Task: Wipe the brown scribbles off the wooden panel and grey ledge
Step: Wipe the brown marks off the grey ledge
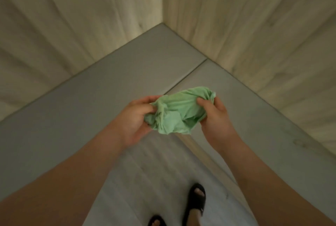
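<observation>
Left hand [135,118] and right hand [216,118] each clutched an end of the bunched green cloth [179,112] above the grey ledge [127,73]; no brown scribbles showed there or on the wooden panel [254,16], so wiping looked done, or the marks were out of view.

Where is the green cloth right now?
In the head view, the green cloth is bunched between the left hand and right hand, above the grey ledge's inner corner.

The cloth [177,112] is pale mint green. The ledge [94,89] is plain grey. The wooden panels [254,16] show pale beige streaky grain. The sandals [197,200] are black.
</observation>
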Demonstrator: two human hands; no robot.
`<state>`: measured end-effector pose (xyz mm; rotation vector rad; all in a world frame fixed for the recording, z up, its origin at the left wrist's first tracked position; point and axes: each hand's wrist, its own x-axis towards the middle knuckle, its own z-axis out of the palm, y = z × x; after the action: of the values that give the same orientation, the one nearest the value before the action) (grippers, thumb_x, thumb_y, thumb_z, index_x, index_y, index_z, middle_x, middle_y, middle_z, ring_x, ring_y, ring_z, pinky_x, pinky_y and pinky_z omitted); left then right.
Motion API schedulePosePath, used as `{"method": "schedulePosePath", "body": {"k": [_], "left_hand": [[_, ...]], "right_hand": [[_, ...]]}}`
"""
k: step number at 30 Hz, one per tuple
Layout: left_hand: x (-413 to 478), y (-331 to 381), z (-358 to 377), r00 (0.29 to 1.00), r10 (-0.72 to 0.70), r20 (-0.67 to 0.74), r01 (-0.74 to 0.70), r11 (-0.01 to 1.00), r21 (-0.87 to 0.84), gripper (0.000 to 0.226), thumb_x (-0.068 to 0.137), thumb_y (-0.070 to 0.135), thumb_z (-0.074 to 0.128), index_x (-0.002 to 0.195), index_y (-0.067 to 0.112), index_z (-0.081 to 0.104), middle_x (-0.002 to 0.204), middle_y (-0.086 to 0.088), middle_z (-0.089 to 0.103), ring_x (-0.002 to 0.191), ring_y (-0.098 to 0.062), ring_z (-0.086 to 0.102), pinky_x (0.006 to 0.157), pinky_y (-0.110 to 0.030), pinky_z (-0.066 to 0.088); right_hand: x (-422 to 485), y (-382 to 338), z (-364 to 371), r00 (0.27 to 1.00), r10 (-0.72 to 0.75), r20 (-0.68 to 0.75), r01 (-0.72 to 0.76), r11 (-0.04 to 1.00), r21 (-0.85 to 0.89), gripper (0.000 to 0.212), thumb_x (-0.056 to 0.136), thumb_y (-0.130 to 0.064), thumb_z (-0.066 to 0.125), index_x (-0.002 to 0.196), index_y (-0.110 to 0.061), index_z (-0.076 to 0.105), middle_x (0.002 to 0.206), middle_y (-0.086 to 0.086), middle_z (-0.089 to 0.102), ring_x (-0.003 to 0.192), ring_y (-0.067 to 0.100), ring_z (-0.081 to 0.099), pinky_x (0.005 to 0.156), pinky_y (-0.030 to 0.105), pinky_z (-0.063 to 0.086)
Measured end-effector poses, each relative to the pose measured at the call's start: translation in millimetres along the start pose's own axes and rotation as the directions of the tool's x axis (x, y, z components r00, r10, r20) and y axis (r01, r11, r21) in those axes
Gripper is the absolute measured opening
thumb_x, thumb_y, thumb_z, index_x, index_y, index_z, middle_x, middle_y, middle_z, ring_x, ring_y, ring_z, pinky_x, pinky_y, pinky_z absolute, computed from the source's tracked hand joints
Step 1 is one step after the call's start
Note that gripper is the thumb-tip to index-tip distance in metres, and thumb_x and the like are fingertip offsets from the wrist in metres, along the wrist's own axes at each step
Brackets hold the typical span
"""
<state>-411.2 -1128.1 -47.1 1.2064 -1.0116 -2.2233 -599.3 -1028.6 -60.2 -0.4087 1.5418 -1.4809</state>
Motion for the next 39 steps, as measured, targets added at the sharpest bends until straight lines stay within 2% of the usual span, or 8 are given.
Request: {"method": "schedulePosePath", "body": {"k": [5, 9, 13, 20, 22, 30, 36, 39], "left_hand": [[58, 24, 56, 0.956, -0.216, 0.200, 0.150, 0.942, 0.299, 0.046, 0.080, 0.035, 0.069, 0.116, 0.007, 0.071, 0.103, -0.009, 0.077, 0.088, -0.024, 0.075, 0.073, -0.033, 0.061], [116, 25, 87, 0.959, -0.235, 0.157, 0.027, 0.628, 0.778, 0.043, 0.074, 0.024, 0.089, 0.113, 0.016, 0.074, 0.103, -0.004, 0.080, 0.097, -0.023, 0.077, 0.095, -0.045, 0.060], [156, 36, 121, 0.963, -0.229, 0.143, -0.047, 0.378, 0.925, 0.043, 0.058, 0.019, 0.058, 0.098, 0.026, 0.071, 0.090, 0.000, 0.076, 0.089, -0.022, 0.074, 0.076, -0.032, 0.057], [207, 42, 183, 0.910, -0.295, 0.292, 0.032, 0.751, 0.659, 0.009, 0.102, 0.008, 0.057, 0.099, 0.007, 0.066, 0.084, 0.002, 0.076, 0.087, -0.005, 0.072, 0.081, -0.014, 0.052], [229, 42, 191, 0.918, -0.258, 0.300, 0.044, 0.820, 0.571, 0.021, 0.088, 0.004, 0.065, 0.109, -0.001, 0.065, 0.103, -0.016, 0.074, 0.102, -0.022, 0.072, 0.093, -0.031, 0.054], [308, 14, 185, 0.925, -0.346, 0.159, 0.220, 0.826, 0.519, 0.029, 0.079, -0.010, 0.036, 0.079, 0.004, 0.061, 0.077, -0.018, 0.058, 0.071, -0.030, 0.058, 0.067, -0.033, 0.046], [364, -16, 159, 0.912, -0.393, 0.116, 0.228, 0.722, 0.654, 0.031, 0.073, 0.016, 0.059, 0.096, -0.004, 0.061, 0.090, -0.022, 0.063, 0.083, -0.036, 0.060, 0.075, -0.043, 0.048], [395, -42, 140, 0.956, -0.286, 0.058, 0.048, 0.352, 0.935, 0.045, 0.079, 0.037, 0.067, 0.119, 0.017, 0.067, 0.111, -0.012, 0.073, 0.107, -0.031, 0.069, 0.087, -0.035, 0.050]], "right_hand": [[46, -13, -40, 0.996, -0.061, -0.073, 0.053, 0.993, -0.108, 0.017, 0.092, -0.030, 0.068, 0.107, -0.024, 0.070, 0.110, 0.009, 0.075, 0.106, 0.030, 0.073, 0.097, 0.058, 0.057], [80, -25, -86, 0.986, -0.062, -0.153, 0.030, 0.979, -0.203, 0.013, 0.095, -0.029, 0.071, 0.106, -0.022, 0.074, 0.100, 0.003, 0.078, 0.095, 0.023, 0.076, 0.089, 0.051, 0.062], [102, -34, -134, 0.951, -0.111, -0.290, 0.018, 0.952, -0.305, 0.011, 0.098, -0.031, 0.070, 0.100, -0.021, 0.074, 0.090, -0.004, 0.077, 0.082, 0.009, 0.074, 0.071, 0.027, 0.056], [132, -53, -180, 0.915, -0.087, -0.394, -0.059, 0.937, -0.344, 0.023, 0.105, -0.049, 0.051, 0.108, -0.033, 0.067, 0.096, -0.016, 0.072, 0.085, -0.009, 0.065, 0.069, 0.017, 0.046], [143, -55, -185, 0.911, -0.068, -0.406, -0.075, 0.943, -0.325, 0.024, 0.105, -0.051, 0.047, 0.107, -0.036, 0.066, 0.097, -0.018, 0.072, 0.086, -0.008, 0.066, 0.069, 0.013, 0.046], [187, -26, -198, 0.840, 0.002, -0.543, -0.209, 0.924, -0.320, 0.032, 0.103, -0.051, 0.054, 0.104, -0.021, 0.066, 0.094, 0.000, 0.072, 0.086, 0.012, 0.068, 0.068, 0.027, 0.052], [247, 9, -203, 0.796, 0.013, -0.605, -0.327, 0.850, -0.413, 0.036, 0.101, -0.051, 0.057, 0.112, -0.017, 0.062, 0.101, 0.005, 0.069, 0.096, 0.029, 0.066, 0.074, 0.034, 0.051], [285, 44, -204, 0.750, 0.038, -0.661, -0.576, 0.529, -0.623, 0.068, 0.099, -0.057, 0.052, 0.152, -0.019, 0.036, 0.149, 0.012, 0.041, 0.138, 0.037, 0.042, 0.111, 0.048, 0.038]]}}
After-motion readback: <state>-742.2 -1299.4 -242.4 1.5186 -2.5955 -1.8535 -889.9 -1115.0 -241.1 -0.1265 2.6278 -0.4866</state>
